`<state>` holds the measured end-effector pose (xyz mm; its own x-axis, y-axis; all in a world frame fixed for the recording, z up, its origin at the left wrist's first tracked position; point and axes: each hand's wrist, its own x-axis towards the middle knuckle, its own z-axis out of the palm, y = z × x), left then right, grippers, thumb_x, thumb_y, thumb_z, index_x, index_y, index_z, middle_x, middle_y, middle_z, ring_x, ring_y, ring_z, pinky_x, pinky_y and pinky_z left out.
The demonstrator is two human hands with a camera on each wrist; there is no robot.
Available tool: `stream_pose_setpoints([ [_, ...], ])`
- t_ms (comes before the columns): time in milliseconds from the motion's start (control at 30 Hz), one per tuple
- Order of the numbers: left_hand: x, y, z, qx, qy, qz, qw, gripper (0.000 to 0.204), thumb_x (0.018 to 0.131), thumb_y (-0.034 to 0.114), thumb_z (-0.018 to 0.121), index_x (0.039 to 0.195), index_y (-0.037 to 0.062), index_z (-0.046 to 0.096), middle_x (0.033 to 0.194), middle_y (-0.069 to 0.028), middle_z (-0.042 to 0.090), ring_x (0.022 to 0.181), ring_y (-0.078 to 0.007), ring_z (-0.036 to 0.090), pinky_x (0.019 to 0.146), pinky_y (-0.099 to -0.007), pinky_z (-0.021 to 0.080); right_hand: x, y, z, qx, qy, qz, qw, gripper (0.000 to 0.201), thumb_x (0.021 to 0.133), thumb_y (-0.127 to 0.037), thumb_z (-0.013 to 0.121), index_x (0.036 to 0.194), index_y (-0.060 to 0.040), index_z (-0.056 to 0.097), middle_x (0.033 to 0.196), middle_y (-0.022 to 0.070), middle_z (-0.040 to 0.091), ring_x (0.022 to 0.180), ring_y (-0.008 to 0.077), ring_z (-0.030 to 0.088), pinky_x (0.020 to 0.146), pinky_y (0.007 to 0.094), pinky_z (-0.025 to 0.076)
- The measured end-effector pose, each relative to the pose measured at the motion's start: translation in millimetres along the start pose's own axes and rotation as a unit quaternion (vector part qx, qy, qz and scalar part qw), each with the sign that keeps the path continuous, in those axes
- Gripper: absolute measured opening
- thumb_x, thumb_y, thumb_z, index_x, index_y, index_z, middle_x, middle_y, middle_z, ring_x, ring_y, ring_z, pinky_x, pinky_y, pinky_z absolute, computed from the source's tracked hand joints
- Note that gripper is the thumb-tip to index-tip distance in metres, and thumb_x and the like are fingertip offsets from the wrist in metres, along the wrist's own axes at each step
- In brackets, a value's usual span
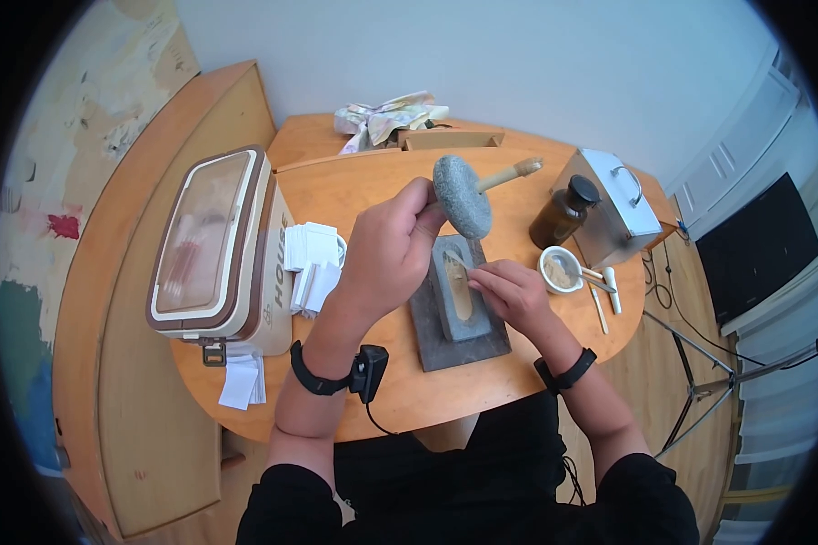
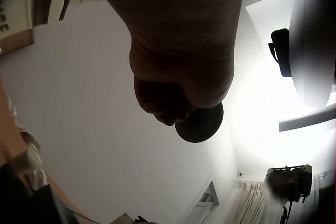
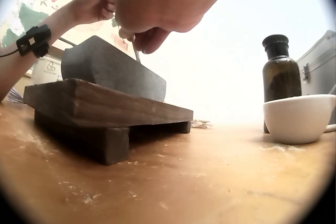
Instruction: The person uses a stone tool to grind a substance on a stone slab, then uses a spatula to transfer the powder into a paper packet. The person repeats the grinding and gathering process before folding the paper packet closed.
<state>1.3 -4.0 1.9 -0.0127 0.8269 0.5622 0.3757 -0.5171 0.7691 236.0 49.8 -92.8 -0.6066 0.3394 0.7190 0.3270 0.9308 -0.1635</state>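
My left hand (image 1: 386, 245) grips a round grey stone grinding wheel (image 1: 463, 198) by its near side, raised above the trough. The wheel's pale wooden handle (image 1: 509, 173) sticks out to the right. Below it, a grey stone trough (image 1: 471, 329) with tan powder (image 1: 463, 302) in its hollow rests on a dark wooden stand (image 1: 441, 352). My right hand (image 1: 516, 295) pinches a thin stick-like tool (image 3: 137, 53) whose lower end reaches into the trough; the tip's shape is hidden. In the left wrist view, the wheel (image 2: 202, 124) shows dark beyond the hand.
Right of the trough stand a white bowl (image 3: 295, 121) of powder with a spoon in it, a brown bottle (image 1: 562, 214) and a metal case (image 1: 613, 218). Small white tools (image 1: 612, 289) lie beside the bowl. On the left are a cream storage box (image 1: 211, 245) and white paper packets (image 1: 314, 250).
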Motion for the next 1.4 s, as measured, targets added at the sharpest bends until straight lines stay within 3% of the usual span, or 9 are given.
stream_pose_setpoints([
  [400, 1, -2, 1, -0.001, -0.002, 0.001, 1.000, 0.006, 0.099, 0.004, 0.058, 0.101, -0.0020, 0.060, 0.082, -0.0189, 0.069, 0.073, -0.0386, 0.067, 0.065, -0.0406, 0.050, -3, -6, -1, 0.017, 0.011, -0.015, 1.000, 0.017, 0.082, -0.005, 0.080, 0.098, -0.0029, 0.074, 0.086, 0.0096, 0.070, 0.074, 0.0271, 0.069, 0.062, 0.0365, 0.056],
  [500, 1, -4, 1, 0.004, -0.001, 0.011, 1.000, 0.006, 0.099, 0.004, 0.058, 0.101, -0.0021, 0.060, 0.081, -0.0187, 0.068, 0.072, -0.0380, 0.066, 0.064, -0.0401, 0.049, -6, -11, -4, 0.021, -0.034, -0.027, 0.999, 0.020, 0.080, -0.006, 0.082, 0.099, -0.0017, 0.074, 0.087, 0.0109, 0.072, 0.074, 0.0270, 0.071, 0.062, 0.0367, 0.056],
  [1100, 0, -5, 1, -0.003, 0.004, 0.012, 1.000, 0.004, 0.099, 0.002, 0.057, 0.099, -0.0021, 0.058, 0.078, -0.0182, 0.065, 0.067, -0.0367, 0.064, 0.061, -0.0401, 0.047, -13, -27, -6, 0.018, -0.001, -0.037, 0.999, 0.023, 0.079, -0.003, 0.080, 0.100, -0.0010, 0.073, 0.086, 0.0099, 0.070, 0.071, 0.0263, 0.068, 0.060, 0.0351, 0.056],
  [1400, 0, -4, 2, 0.000, 0.006, 0.022, 1.000, 0.005, 0.099, 0.003, 0.058, 0.100, -0.0021, 0.059, 0.080, -0.0185, 0.067, 0.070, -0.0373, 0.065, 0.063, -0.0398, 0.049, -1, -8, -6, -0.005, 0.010, -0.007, 1.000, 0.017, 0.081, -0.005, 0.081, 0.096, -0.0015, 0.074, 0.085, 0.0107, 0.071, 0.074, 0.0263, 0.070, 0.062, 0.0352, 0.056],
])
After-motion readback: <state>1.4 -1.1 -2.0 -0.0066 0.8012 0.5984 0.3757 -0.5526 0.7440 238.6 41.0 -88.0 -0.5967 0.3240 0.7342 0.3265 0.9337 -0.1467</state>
